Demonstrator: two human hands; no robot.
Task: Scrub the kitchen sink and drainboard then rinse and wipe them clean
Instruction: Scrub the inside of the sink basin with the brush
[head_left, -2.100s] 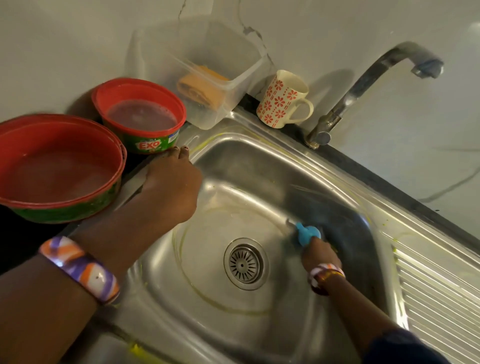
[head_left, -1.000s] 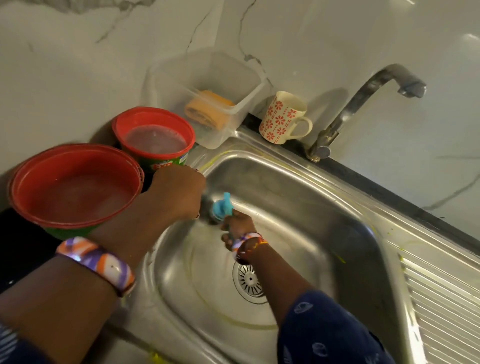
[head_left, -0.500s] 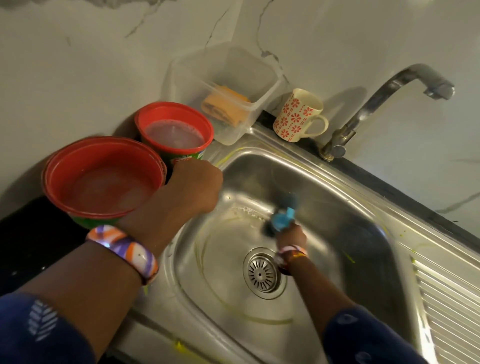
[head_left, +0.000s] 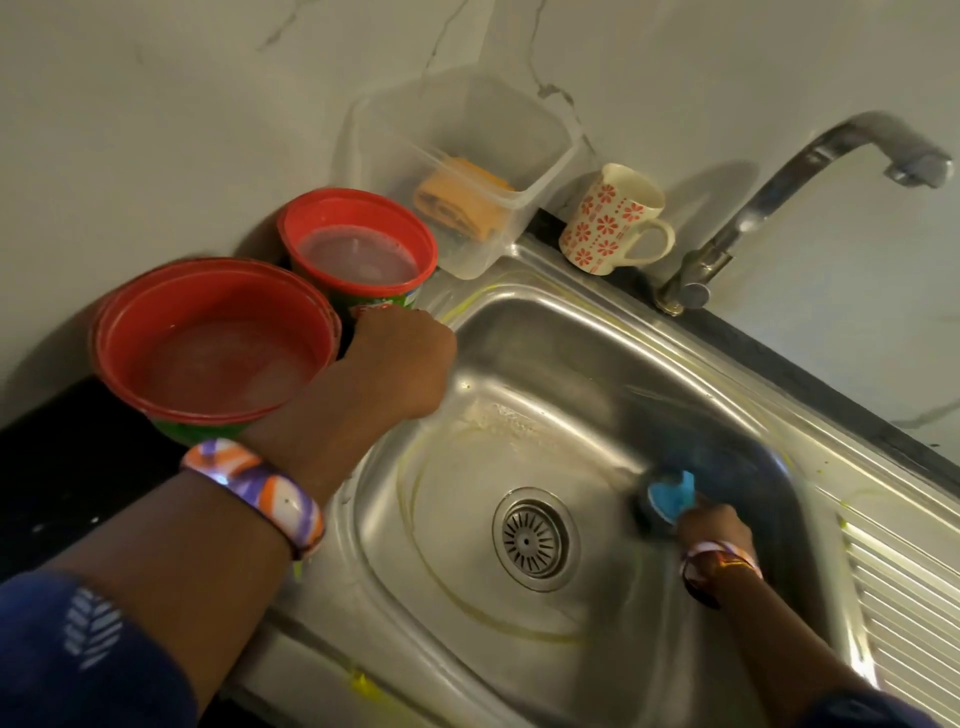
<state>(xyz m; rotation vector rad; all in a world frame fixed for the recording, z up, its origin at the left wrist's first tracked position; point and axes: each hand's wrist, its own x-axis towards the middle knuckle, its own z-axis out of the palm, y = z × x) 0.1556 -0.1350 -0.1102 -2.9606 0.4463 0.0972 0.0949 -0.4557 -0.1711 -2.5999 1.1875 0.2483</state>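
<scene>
Nearest, the left hand rests on the sink's left rim, fingers curled over the edge; whether it grips anything cannot be told. Low in the basin, right of the drain, the right hand grips a blue scrubber against the sink's right wall. The ribbed drainboard lies right. Behind stand two red tubs, a clear box, a mug and the tap.

Green tub label seems unreadable.
</scene>
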